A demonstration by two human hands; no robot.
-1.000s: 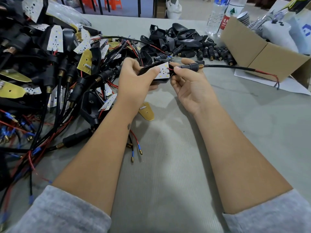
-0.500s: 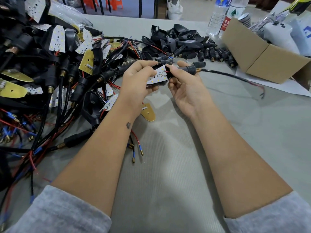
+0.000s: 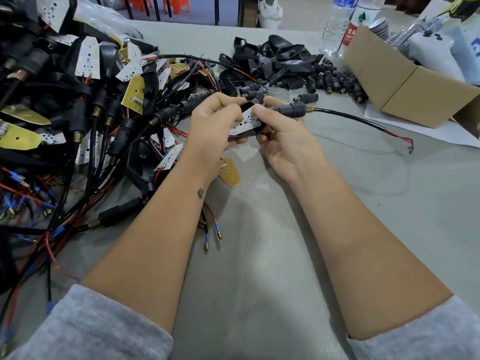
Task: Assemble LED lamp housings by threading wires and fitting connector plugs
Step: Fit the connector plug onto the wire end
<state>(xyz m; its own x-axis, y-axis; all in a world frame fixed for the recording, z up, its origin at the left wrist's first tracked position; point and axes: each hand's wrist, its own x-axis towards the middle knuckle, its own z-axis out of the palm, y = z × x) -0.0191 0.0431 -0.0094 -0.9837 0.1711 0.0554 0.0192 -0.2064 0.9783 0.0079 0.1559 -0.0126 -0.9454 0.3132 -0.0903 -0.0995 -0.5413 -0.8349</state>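
A black lamp housing (image 3: 245,131) with its white LED board is gripped above the table (image 3: 259,255) by the left hand (image 3: 213,128) and pinched by the right hand (image 3: 283,136) – its body largely hidden by fingers (the connector plug (image 3: 292,109) juts rightward).

Assembly workshop — heaped lamp parts (image 3: 78,100).
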